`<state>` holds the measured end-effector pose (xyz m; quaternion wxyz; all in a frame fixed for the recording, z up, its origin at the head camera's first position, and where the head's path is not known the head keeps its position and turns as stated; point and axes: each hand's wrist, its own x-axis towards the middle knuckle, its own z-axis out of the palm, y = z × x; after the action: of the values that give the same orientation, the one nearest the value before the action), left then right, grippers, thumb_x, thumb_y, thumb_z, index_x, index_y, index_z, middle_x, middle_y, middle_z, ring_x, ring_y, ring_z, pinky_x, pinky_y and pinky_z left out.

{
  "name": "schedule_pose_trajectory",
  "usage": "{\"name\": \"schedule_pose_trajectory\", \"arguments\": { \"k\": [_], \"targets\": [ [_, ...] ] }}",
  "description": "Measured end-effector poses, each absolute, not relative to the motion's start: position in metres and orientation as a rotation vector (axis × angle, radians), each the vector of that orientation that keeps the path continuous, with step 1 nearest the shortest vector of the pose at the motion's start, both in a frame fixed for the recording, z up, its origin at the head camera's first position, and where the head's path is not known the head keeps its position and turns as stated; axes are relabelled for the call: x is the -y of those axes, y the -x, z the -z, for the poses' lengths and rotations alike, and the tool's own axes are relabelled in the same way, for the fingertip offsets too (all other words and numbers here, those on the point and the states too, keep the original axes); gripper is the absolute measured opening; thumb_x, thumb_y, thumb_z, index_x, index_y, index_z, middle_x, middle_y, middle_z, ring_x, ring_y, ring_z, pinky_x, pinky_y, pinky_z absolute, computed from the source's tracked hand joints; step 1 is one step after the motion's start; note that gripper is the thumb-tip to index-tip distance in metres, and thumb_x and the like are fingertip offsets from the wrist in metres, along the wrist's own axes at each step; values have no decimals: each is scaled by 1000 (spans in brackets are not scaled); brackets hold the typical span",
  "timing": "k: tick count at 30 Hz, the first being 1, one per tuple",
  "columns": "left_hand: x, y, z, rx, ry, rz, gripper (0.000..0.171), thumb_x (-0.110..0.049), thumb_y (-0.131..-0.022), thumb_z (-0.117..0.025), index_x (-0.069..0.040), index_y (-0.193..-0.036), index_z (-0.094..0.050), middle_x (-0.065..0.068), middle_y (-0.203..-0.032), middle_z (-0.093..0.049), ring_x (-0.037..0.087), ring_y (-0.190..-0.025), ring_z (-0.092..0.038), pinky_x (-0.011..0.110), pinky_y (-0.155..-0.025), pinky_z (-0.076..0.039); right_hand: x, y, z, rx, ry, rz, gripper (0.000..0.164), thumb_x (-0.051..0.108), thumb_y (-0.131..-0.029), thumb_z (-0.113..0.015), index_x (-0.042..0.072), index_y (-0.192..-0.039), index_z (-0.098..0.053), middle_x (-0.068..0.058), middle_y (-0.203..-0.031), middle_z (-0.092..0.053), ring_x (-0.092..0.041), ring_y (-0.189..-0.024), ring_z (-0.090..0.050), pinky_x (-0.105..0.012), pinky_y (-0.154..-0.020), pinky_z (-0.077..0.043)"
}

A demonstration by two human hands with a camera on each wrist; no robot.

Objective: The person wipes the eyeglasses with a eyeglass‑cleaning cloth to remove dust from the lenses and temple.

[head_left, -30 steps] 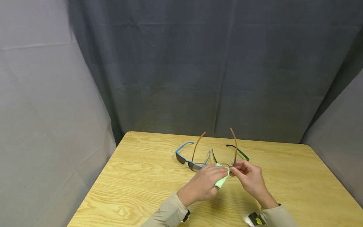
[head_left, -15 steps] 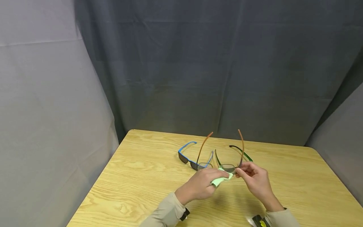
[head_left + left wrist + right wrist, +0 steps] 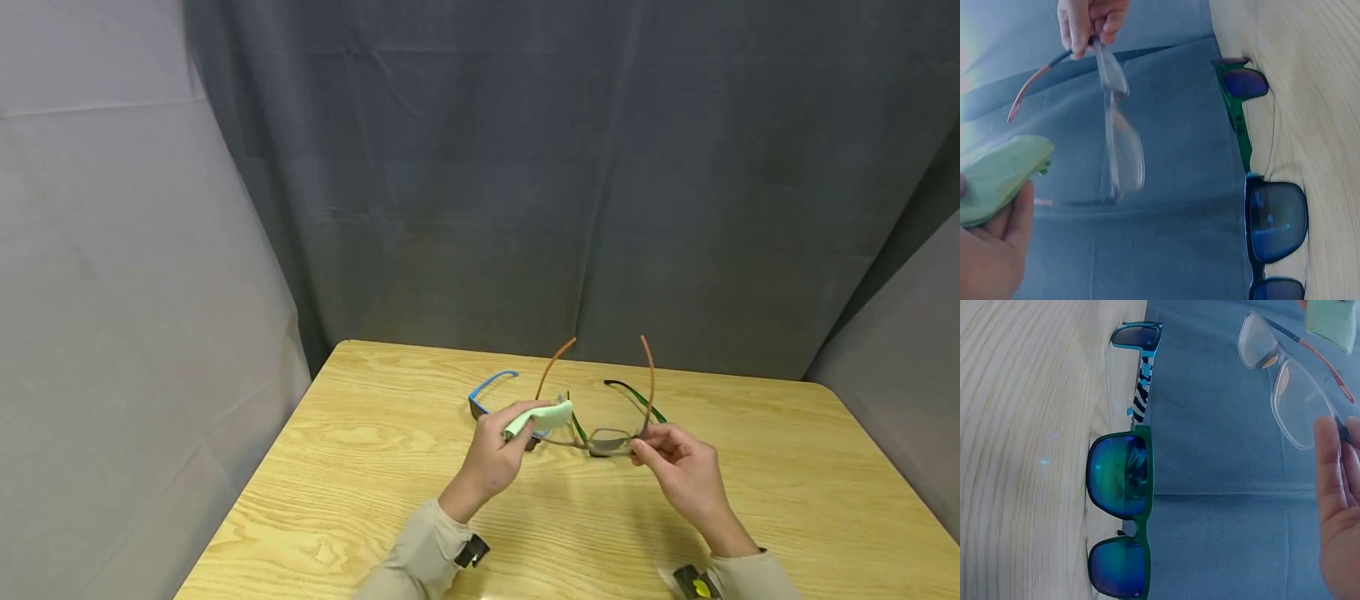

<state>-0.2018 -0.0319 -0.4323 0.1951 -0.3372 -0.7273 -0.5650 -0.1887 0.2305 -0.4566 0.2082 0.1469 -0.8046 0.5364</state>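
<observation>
My right hand point(image 3: 686, 471) pinches a pair of clear-lensed eyeglasses point(image 3: 1300, 403) at one hinge corner, holding them raised with both orange-tipped temples spread and pointing away. In my left hand point(image 3: 491, 454) is a folded pale green cloth point(image 3: 542, 418), gripped between thumb and fingers. The cloth is apart from the lenses in the left wrist view. Behind the hands stand blue-framed sunglasses point(image 3: 1279, 222), partly hidden by the left hand in the head view. Beside them are green-framed sunglasses point(image 3: 1119, 478), overlapped there by the raised eyeglasses.
The sunglasses stand on a light wood-grain table point(image 3: 360, 467), their temples unfolded. A dark grey curtain point(image 3: 465, 183) hangs along the table's back edge. Pale cloth walls point(image 3: 135, 275) close off both sides.
My left hand has drawn the green cloth off the eyeglasses, moving left and slightly up. The right hand still holds the eyeglasses and has shifted slightly right.
</observation>
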Motion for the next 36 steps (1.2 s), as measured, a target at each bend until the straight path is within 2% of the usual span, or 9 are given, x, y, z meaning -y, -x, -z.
{"name": "schedule_pose_trajectory", "arguments": {
  "k": [6,8,11,13,15,19,23,29,36],
  "targets": [
    [46,209,432,2051,721,1577,26,3,-94,-50,1,-115,-64,12,-71,-61,6,-46,-33,20,-44,-34,-234,189,456,2212,-424,-1506,11,-7,-84,-66,-7,-94,-62,-14,-78,-65,-16,-64,-65,-24,-60,-55],
    [50,212,433,2059,663,1548,26,3,-93,-50,-1,-115,-64,12,-76,-63,8,-51,-43,22,-50,-41,-234,188,456,2203,-427,-1520,11,-7,-84,-65,-8,-95,-62,-16,-79,-65,-15,-64,-65,-24,-60,-55],
    [53,216,436,2098,610,1517,28,-1,-95,-50,-4,-119,-63,13,-102,-67,19,-79,-63,28,-69,-52,-234,187,456,2194,-430,-1533,11,-8,-84,-65,-8,-95,-62,-16,-79,-65,-14,-65,-65,-24,-60,-55],
    [52,217,438,2146,604,1506,28,-5,-96,-49,-4,-121,-62,15,-116,-64,25,-92,-64,32,-75,-53,-233,188,456,2182,-441,-1543,10,-9,-84,-64,-9,-94,-61,-17,-79,-64,-14,-64,-65,-24,-60,-55],
    [48,218,441,2205,615,1502,29,-9,-98,-47,-5,-123,-60,15,-113,-65,24,-85,-65,30,-73,-53,-231,188,457,2166,-460,-1553,10,-11,-83,-64,-9,-93,-61,-16,-78,-64,-14,-64,-65,-25,-59,-55],
    [40,217,446,2286,639,1524,32,-15,-100,-43,-5,-126,-58,13,-111,-65,20,-73,-62,25,-67,-52,-227,188,456,2137,-534,-1560,11,-13,-83,-63,-10,-93,-60,-18,-79,-64,-15,-64,-64,-26,-59,-55],
    [35,215,449,2316,637,1534,35,-18,-101,-42,-4,-130,-55,14,-118,-62,21,-100,-63,28,-79,-53,-224,187,455,2133,-552,-1551,12,-13,-83,-63,-10,-94,-60,-20,-79,-63,-17,-64,-64,-26,-59,-55],
    [34,211,450,2370,698,1522,44,-25,-103,-36,-1,-139,-44,18,-127,-56,23,-106,-58,32,-84,-51,-221,187,454,2168,-448,-1553,11,-10,-83,-65,-9,-93,-60,-19,-79,-64,-16,-63,-64,-24,-59,-54],
    [35,208,451,2394,837,1488,64,-37,-103,-7,9,-144,-25,25,-144,-34,33,-131,-37,41,-107,-32,-220,188,454,2181,-445,-1535,11,-10,-83,-64,-11,-93,-60,-19,-78,-64,-13,-63,-64,-23,-59,-54]
  ]
}}
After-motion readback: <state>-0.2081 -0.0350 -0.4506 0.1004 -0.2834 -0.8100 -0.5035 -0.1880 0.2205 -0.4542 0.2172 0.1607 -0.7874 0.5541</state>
